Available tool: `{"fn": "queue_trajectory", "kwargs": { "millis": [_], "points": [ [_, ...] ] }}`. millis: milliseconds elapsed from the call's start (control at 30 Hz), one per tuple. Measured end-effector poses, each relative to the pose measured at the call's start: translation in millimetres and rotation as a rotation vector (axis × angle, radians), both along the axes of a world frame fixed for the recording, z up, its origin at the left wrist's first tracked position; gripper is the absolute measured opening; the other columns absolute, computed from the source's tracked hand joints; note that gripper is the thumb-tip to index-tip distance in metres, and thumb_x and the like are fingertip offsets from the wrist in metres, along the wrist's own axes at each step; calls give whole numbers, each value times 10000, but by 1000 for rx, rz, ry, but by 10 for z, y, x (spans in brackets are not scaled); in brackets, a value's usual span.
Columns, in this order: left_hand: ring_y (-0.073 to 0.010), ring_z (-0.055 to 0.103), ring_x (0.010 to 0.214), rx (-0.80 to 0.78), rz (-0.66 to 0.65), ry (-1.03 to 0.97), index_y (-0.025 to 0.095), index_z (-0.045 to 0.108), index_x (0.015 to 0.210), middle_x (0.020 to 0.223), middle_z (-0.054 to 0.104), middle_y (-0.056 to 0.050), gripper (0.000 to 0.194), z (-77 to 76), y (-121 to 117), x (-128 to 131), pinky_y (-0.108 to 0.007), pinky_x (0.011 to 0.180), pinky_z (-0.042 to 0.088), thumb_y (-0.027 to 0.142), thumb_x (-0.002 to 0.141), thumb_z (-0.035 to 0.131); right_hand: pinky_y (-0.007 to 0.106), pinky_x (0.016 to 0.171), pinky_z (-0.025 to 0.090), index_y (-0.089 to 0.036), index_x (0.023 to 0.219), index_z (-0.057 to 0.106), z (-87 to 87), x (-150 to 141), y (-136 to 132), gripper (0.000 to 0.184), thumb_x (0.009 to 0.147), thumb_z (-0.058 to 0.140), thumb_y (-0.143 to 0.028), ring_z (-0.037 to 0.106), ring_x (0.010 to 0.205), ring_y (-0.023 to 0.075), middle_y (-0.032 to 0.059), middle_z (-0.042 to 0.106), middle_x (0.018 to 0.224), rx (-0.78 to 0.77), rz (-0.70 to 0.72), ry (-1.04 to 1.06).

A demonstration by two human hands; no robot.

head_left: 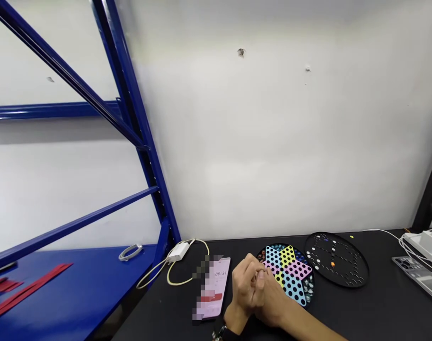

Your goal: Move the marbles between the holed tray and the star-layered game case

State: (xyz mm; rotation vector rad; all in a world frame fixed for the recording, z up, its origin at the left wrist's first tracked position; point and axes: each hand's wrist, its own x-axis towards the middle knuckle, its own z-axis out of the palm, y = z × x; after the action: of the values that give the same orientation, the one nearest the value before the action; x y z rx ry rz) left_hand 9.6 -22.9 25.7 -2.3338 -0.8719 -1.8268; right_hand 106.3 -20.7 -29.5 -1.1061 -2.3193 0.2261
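Observation:
My left hand (243,284) and my right hand (270,296) rest clasped together on the black table (361,308), fingers folded into each other. Nothing shows inside them. They lie over the near left edge of a round Chinese checkers board (288,272) with a star of pink, yellow and blue fields and marbles in its rim. A phone (216,291) with a pink screen reading 08:31 lies just left of my left hand. A watch or bracelet shows at my left wrist.
A second round black board (338,260) with a few marbles lies right of the first. A white charger with cable (178,253) sits near the phone. A power strip (427,241) and flat device are far right. A blue rack (145,156) with red strips stands left.

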Motion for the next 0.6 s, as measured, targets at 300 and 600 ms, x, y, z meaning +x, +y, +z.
{"fn": "queue_trajectory", "kwargs": {
  "millis": [300,600],
  "points": [
    [-131,508,601,-102,17,66,208,536,744,664,508,1,230,22,5,1,-239,550,389,179,921,393,369,838,429,-224,996,578,390,766,74,174,928,418,-215,548,940,228,67,599,1031,52,-323,9],
    [-137,528,636,-92,0,15,197,540,762,700,538,-10,229,-13,54,-7,-250,575,409,157,930,390,256,638,361,-213,848,566,76,2366,217,69,811,529,-169,610,777,172,31,608,897,-361,-736,-150]
  ]
}}
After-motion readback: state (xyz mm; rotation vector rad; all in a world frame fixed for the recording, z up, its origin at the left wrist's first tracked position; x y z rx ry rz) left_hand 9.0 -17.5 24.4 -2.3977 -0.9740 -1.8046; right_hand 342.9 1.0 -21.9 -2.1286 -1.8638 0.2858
